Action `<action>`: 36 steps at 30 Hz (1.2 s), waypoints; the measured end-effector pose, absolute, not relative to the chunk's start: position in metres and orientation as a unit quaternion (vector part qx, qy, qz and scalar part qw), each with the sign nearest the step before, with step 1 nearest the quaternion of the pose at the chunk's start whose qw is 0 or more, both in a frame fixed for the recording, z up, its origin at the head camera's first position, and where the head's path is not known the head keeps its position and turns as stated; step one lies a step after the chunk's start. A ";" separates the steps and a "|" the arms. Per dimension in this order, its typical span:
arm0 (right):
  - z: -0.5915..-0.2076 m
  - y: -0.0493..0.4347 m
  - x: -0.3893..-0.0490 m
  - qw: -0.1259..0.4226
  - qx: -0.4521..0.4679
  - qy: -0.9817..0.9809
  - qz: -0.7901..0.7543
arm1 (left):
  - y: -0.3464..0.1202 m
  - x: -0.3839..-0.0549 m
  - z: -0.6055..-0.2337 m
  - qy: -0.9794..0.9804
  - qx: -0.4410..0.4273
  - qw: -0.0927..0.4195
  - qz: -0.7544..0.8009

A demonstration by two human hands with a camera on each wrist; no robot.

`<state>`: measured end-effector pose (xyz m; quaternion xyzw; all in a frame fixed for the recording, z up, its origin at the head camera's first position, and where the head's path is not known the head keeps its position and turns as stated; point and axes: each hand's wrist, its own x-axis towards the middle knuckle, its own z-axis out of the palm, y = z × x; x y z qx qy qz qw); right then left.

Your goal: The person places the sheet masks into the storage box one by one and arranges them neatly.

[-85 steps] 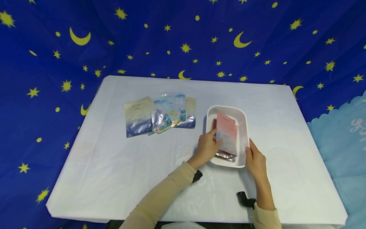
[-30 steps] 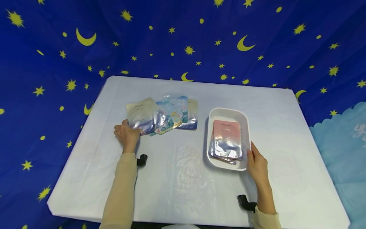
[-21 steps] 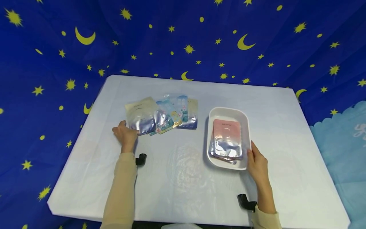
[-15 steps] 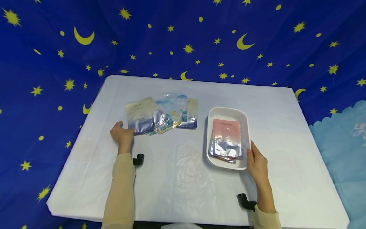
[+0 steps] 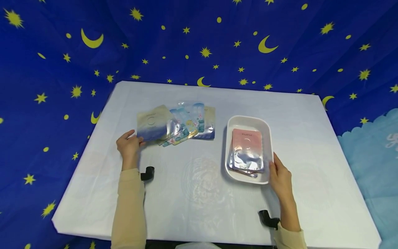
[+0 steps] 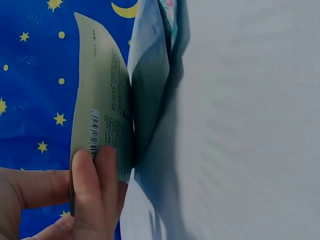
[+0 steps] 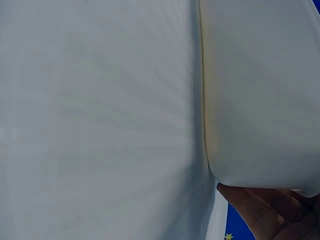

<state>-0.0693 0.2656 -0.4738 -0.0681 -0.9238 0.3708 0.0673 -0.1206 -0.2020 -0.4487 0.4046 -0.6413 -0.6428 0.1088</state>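
Note:
My left hand (image 5: pixel 128 148) pinches the near left corner of a beige-and-blue foil face mask packet (image 5: pixel 151 124). In the left wrist view the packet (image 6: pixel 102 75) stands tilted up, its printed back with a barcode facing the camera, thumb on one face and fingers on the other. My right hand (image 5: pixel 281 178) grips the right wall of a white plastic tray (image 5: pixel 247 121). Inside the tray lies a pink-and-silver face mask packet (image 5: pixel 247 141) on top of others, which it mostly hides.
Light blue patterned packets (image 5: pixel 196 116) and another beige-and-blue packet (image 5: pixel 210 122) overlap just right of the lifted one. The white-covered table (image 5: pixel 202 200) backs onto a blue star-patterned cloth (image 5: pixel 174 45).
A pink packet that my left hand held over the tray now lies in it. That hand moved left to the pile and raised the near edge of a beige-and-blue packet. The right hand stayed.

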 end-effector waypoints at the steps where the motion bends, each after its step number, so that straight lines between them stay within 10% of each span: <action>1: -0.474 0.266 -0.069 0.067 -0.068 -0.924 0.371 | -0.201 -0.121 -0.448 -0.631 0.401 0.110 -0.655; 36: -0.472 0.265 -0.069 0.060 -0.070 -0.923 0.374 | -0.079 -0.115 -0.408 -0.622 0.147 0.152 -0.754</action>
